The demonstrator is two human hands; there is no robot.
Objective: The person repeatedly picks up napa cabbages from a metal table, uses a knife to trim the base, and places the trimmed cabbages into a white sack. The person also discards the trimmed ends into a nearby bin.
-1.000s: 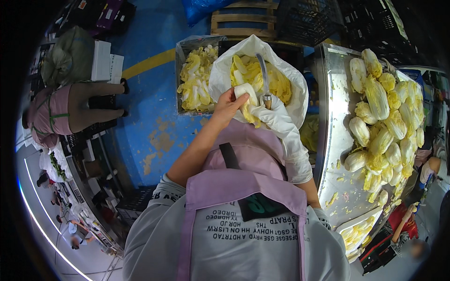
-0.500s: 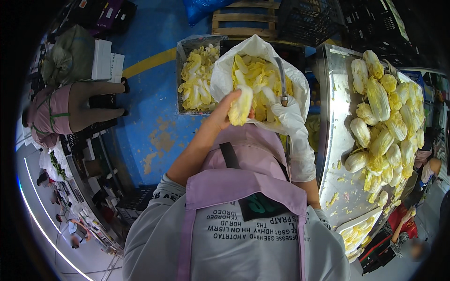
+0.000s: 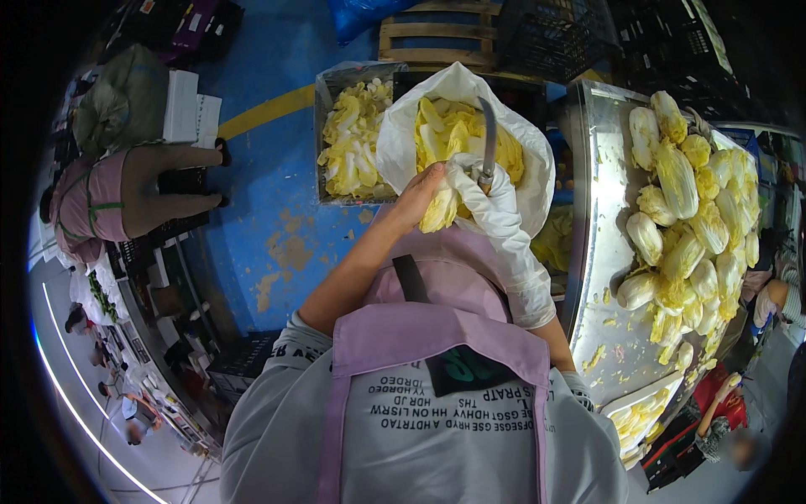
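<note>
Stands on blue floor (image 3: 260, 172), scuffed in patches, w/ yellow stripe (image 3: 269, 115) across it. Has metal table (image 3: 606, 210) along R side, w/ big heap of pale cabbage heads (image 3: 676, 181) on far half, leaf scraps strewn over bare steel, plus white tray (image 3: 674, 382) of pale yellow pieces at near end. Faces wide-mouthed white bag (image 3: 403, 126), part full of yellow leaves (image 3: 437, 139); just L of that, plastic-lined box (image 3: 336, 80) w/ more leaves + trimmings. Beyond: wooden pallet (image 3: 437, 32), blue bag (image 3: 361, 17), black crate (image 3: 554, 38). Far L, co-worker (image 3: 155, 181) bent over, mauve top, brownish trousers; lower R, another person (image 3: 729, 403) in red, small in view. Grips small trimmed cabbage (image 3: 437, 210) in bare L hand (image 3: 424, 195), fingers curled round, spread approx cabbage width only; some fingers hidden underneath. Holds cabbage over near rim of bag, in front of mauve apron (image 3: 457, 252), leafy end toward body. Clasps curved knife (image 3: 489, 134) by handle in white-gloved R hand (image 3: 480, 186), fingers bent in close, blade up + away over bag. Overlaps cabbage's R side w/ glove; can't tell if pressing.
</note>
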